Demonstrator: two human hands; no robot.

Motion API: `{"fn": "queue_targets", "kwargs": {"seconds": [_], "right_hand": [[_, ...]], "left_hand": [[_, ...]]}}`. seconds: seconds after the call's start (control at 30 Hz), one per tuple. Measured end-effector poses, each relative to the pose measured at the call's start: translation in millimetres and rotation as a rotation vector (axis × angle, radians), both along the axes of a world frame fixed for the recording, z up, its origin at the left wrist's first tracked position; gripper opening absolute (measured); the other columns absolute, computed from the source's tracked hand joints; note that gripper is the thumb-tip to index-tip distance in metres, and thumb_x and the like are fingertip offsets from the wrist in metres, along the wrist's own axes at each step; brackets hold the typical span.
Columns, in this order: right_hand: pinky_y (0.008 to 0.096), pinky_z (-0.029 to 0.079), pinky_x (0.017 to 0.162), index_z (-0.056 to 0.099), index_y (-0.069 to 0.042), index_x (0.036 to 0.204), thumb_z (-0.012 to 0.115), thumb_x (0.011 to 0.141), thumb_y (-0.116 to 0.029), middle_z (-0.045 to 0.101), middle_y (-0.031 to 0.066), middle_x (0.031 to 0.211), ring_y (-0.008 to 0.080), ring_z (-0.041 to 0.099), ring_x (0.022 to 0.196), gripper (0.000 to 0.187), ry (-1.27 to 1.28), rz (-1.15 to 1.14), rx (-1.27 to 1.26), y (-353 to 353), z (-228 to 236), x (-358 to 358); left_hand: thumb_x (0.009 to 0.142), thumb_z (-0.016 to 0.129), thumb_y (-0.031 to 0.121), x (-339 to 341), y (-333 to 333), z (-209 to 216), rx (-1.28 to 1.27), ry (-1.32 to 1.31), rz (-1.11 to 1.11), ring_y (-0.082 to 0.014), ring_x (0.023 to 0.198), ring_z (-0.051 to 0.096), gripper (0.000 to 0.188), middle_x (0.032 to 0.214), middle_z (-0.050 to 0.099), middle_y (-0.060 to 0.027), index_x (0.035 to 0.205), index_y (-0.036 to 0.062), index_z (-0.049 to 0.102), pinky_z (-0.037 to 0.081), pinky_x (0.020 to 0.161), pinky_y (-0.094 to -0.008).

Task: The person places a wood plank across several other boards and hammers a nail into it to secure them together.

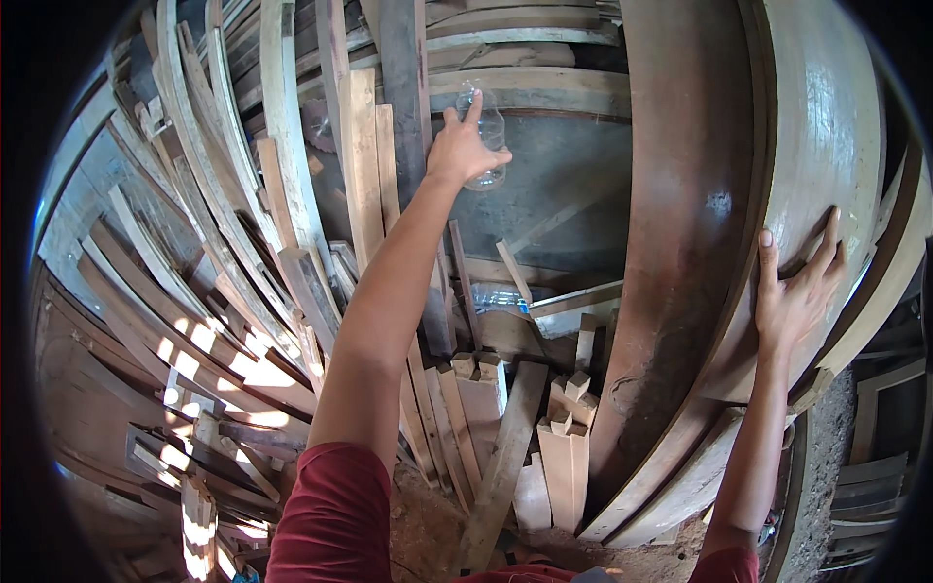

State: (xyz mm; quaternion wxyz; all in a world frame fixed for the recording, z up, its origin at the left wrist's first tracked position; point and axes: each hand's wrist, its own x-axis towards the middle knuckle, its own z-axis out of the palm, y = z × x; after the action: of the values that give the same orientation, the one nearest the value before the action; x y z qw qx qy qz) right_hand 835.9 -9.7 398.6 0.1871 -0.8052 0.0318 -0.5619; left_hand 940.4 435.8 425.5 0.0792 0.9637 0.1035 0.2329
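A clear plastic bottle (pixel 491 131) is upright in front of a dark grey panel. My left hand (pixel 461 148) is on it, arm stretched far forward. The index finger points up along the bottle and the thumb reaches across its right side; the other fingers are partly hidden. At the right, my right hand (pixel 802 291) rests against a tall, pale wooden board (pixel 821 126), fingers spread. Its thumb lies near the board's left edge, beside a wide brown plank (pixel 680 194).
Long wooden strips (pixel 282 117) lean in a dense bunch at the left. Short offcuts (pixel 564 457) stand below the dark grey panel (pixel 559 185). Another clear plastic bottle (pixel 498 297) lies low behind them. A circular saw blade (pixel 318 126) shows between the strips.
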Motion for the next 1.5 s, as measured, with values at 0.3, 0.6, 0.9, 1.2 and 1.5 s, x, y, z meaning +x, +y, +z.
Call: {"fn": "queue_targets", "kwargs": {"seconds": [0.3,0.6,0.9,1.2,1.5], "right_hand": [[0.0569,0.037,0.112,0.035,-0.023,0.162,0.069,0.082,-0.074,0.041,0.0343,0.148,0.0505,0.044,0.139,0.101,-0.004,-0.008,-0.003,-2,-2,-1],[0.0567,0.036,0.113,0.035,-0.023,0.162,0.069,0.083,-0.074,0.041,0.0339,0.148,0.0501,0.043,0.140,0.100,-0.005,-0.003,0.000,0,-1,0],[0.0567,0.035,0.115,0.035,-0.023,0.162,0.069,0.083,-0.073,0.041,0.0334,0.149,0.0499,0.043,0.140,0.099,-0.008,-0.001,0.008,-1,-3,0],[0.0571,0.036,0.114,0.037,-0.022,0.161,0.069,0.084,-0.073,0.041,0.0333,0.149,0.0498,0.042,0.141,0.098,-0.023,-0.008,-0.009,-2,-4,3],[0.0571,0.036,0.114,0.037,-0.023,0.162,0.068,0.084,-0.073,0.041,0.0324,0.150,0.0492,0.042,0.141,0.097,-0.036,0.001,-0.009,2,-3,2]], "left_hand": [[0.071,0.084,0.047,2,6,-2,-0.024,-0.004,-0.027,-0.0454,0.128,0.059,0.118,0.149,0.042,-0.0299,0.167,0.0262,0.018,0.052,0.108,-0.0476],[0.065,0.089,0.043,28,24,-1,-0.189,-0.011,-0.160,-0.0448,0.136,0.054,0.131,0.156,0.039,-0.0327,0.167,0.0236,0.011,0.045,0.116,-0.0477],[0.066,0.094,0.037,47,21,-12,-0.513,-0.079,-0.289,-0.0380,0.139,0.052,0.138,0.154,0.045,-0.0309,0.167,0.0099,0.004,0.041,0.118,-0.0410],[0.074,0.090,0.044,61,-10,-38,-0.648,-0.384,-0.233,-0.0361,0.133,0.055,0.134,0.150,0.046,-0.0311,0.167,0.0087,0.000,0.045,0.112,-0.0427],[0.107,0.055,0.020,105,-12,-51,-1.203,-0.872,-0.202,-0.0233,0.072,0.072,0.056,0.090,0.071,-0.0142,0.158,0.0087,0.034,0.059,0.070,-0.0359]]}}
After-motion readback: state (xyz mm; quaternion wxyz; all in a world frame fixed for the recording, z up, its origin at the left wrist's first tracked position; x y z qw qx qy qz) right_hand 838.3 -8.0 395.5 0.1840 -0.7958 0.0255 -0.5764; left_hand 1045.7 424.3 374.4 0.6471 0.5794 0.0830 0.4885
